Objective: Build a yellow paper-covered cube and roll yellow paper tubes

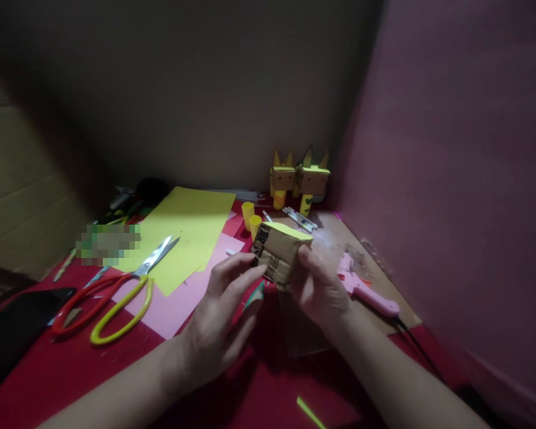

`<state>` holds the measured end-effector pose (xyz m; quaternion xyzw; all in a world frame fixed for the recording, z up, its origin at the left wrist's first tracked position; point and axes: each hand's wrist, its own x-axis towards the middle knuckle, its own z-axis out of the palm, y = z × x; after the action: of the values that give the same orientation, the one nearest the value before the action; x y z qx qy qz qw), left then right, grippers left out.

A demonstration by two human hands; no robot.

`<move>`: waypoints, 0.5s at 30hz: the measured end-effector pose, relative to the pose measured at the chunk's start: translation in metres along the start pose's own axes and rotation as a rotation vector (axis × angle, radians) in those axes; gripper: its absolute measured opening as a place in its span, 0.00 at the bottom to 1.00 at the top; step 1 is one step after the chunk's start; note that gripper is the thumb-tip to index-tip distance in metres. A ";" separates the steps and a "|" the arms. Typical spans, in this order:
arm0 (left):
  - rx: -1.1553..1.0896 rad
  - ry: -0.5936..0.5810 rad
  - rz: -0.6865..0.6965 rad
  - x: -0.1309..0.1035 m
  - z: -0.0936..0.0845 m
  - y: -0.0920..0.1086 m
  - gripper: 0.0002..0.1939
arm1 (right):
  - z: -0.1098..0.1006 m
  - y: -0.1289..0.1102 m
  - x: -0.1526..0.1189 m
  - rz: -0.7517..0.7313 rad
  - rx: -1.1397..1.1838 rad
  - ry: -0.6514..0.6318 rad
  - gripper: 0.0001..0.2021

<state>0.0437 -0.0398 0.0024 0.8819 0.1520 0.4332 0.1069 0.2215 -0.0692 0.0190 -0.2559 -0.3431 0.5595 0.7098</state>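
A small brown cardboard box (pixel 279 255) with black print and a bright yellow top is held up over the table between my hands. My right hand (pixel 319 283) grips its right side, thumb at the near upper corner. At the box's left edge, my left hand (pixel 226 310) has one finger across the printed face and another at the side; its lower fingers hang away from the box. The far side of the box is hidden. Behind it stand two small yellow paper tubes (pixel 248 215). A pink glue gun (pixel 368 292) lies right of my right hand.
Large scissors (pixel 145 268) with red and yellow handles lie open over yellow paper (pixel 196 217) and pink paper (pixel 170 319). Two cardboard box-headed figures (pixel 313 179) with pointed ears stand at the back beside several markers (pixel 300 219). A pink wall (pixel 451 179) bounds the right.
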 end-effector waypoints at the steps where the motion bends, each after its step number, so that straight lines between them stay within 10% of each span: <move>1: -0.017 -0.001 0.024 0.001 -0.003 0.001 0.26 | -0.001 -0.001 0.001 0.026 0.045 0.014 0.18; 8: -0.246 0.078 -0.133 0.005 -0.009 -0.002 0.19 | -0.005 -0.002 0.001 0.158 0.091 0.073 0.18; 15: -0.586 0.065 -0.590 0.012 -0.006 -0.010 0.31 | -0.008 0.002 -0.002 -0.224 -0.357 0.027 0.32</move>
<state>0.0441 -0.0260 0.0123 0.7186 0.2717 0.4365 0.4682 0.2259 -0.0710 0.0122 -0.3451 -0.4535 0.4040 0.7156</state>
